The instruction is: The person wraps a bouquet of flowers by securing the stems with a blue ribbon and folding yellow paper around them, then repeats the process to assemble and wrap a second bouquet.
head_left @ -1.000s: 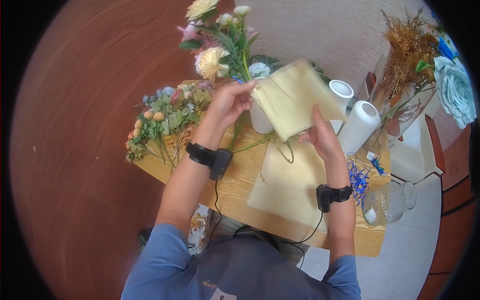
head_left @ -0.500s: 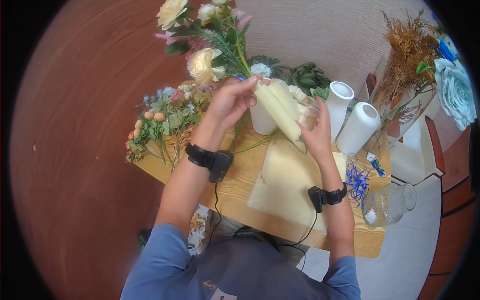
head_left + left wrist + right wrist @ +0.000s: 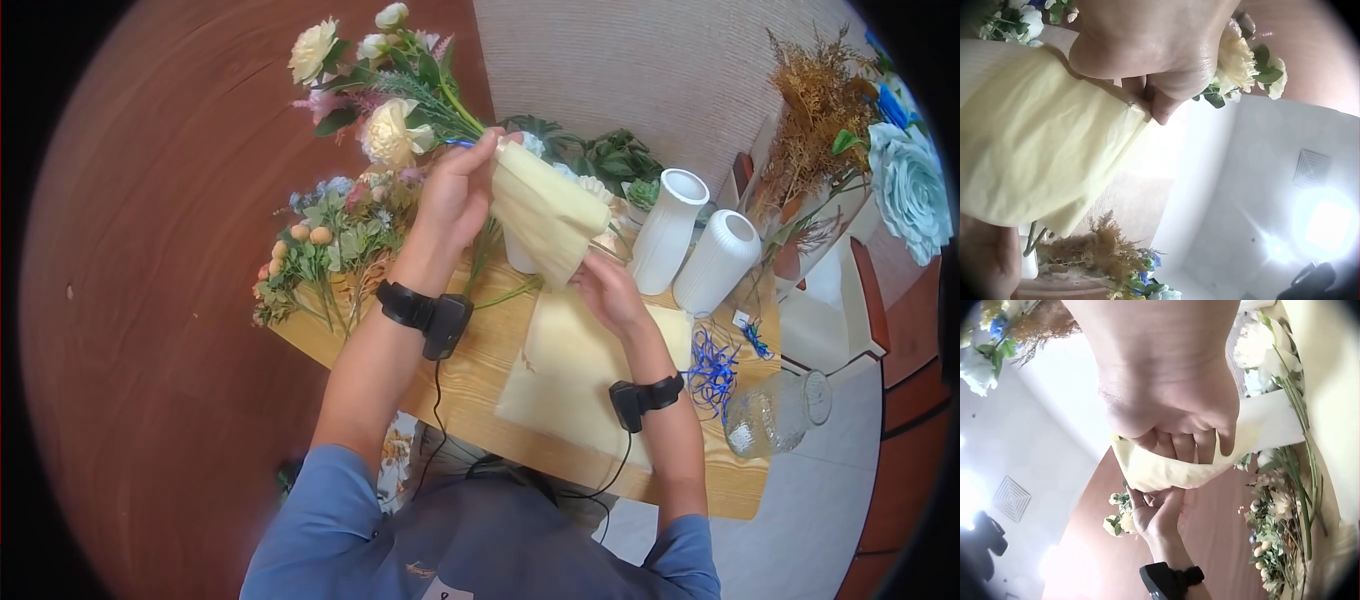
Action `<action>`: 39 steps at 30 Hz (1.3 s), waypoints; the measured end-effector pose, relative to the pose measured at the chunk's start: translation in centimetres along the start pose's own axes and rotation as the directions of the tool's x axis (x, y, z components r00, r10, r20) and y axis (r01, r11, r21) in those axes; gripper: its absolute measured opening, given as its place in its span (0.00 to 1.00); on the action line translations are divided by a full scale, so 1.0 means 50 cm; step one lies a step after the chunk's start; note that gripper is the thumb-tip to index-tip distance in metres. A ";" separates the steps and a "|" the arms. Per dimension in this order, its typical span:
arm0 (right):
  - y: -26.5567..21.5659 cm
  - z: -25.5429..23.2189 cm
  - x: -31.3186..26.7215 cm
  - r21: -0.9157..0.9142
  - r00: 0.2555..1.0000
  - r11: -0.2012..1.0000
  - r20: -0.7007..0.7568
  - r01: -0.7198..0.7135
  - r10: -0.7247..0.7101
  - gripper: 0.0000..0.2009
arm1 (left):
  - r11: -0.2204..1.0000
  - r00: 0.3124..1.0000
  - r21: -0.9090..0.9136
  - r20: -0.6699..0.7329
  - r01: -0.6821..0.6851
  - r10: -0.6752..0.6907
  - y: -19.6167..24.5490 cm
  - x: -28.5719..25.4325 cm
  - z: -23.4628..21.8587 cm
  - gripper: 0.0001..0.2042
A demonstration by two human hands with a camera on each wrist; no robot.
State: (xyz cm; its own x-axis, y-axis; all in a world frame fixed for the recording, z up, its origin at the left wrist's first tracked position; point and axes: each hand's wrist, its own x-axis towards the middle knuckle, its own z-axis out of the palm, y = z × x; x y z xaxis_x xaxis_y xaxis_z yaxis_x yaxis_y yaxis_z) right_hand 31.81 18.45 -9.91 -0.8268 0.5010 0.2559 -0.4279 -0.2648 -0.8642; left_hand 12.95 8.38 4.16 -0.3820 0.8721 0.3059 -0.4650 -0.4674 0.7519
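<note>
A bouquet of artificial cream, white and pink flowers [image 3: 392, 133] leans up and to the left over the table. Pale yellow wrapping paper [image 3: 548, 205] is wound about its stems, which are mostly hidden inside. My left hand [image 3: 455, 195] pinches the paper and stems at the upper end, just below the blooms. At the paper's lower end, my right hand [image 3: 610, 290] grips the edge, its fingers bent against the sheet in the right wrist view. Bent stem ends [image 3: 1030, 242] poke out of the paper in the left wrist view.
Flat sheets of yellow paper [image 3: 575, 375] lie on the wooden table [image 3: 460, 385]. White vases [image 3: 668, 235], blue ribbon [image 3: 712, 370] and a glass vase [image 3: 770, 420] stand or lie at right. Small flower bunches [image 3: 325, 240] lie at left; dried brown foliage [image 3: 815, 110] rises at far right.
The wrapping paper went from a spread sheet to a roll around the stems. The bouquet's head tipped left, and my right hand moved from the sheet's right side to its lower end.
</note>
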 end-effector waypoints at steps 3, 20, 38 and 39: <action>-0.016 0.043 -0.011 0.272 0.991 0.956 0.111 -0.107 0.080 0.16 | 1.000 1.000 -0.008 -0.009 -0.020 0.020 0.007 0.000 0.005 0.11; -0.138 0.085 -0.025 -0.350 0.935 0.913 -0.200 0.211 -0.293 0.35 | 0.919 0.980 0.341 -0.056 0.197 -0.189 0.006 -0.063 -0.101 0.10; -0.250 0.009 -0.009 -0.511 0.923 0.788 -0.338 -0.344 0.183 0.20 | 0.937 0.902 0.125 0.256 0.326 -0.348 0.021 -0.109 -0.166 0.12; -0.254 0.016 -0.007 -0.511 0.922 0.786 -0.341 -0.347 0.185 0.20 | 0.937 0.902 0.122 0.256 0.328 -0.349 0.020 -0.109 -0.168 0.12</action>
State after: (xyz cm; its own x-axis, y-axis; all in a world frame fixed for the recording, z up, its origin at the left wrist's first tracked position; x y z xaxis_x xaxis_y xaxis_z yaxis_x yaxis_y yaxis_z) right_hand 37.25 20.98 1.32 -0.7169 0.6935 -0.0717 0.1370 0.0392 -0.9898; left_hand 7.85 1.93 -1.68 0.0223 0.9864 0.1631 -0.4634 -0.1344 0.8759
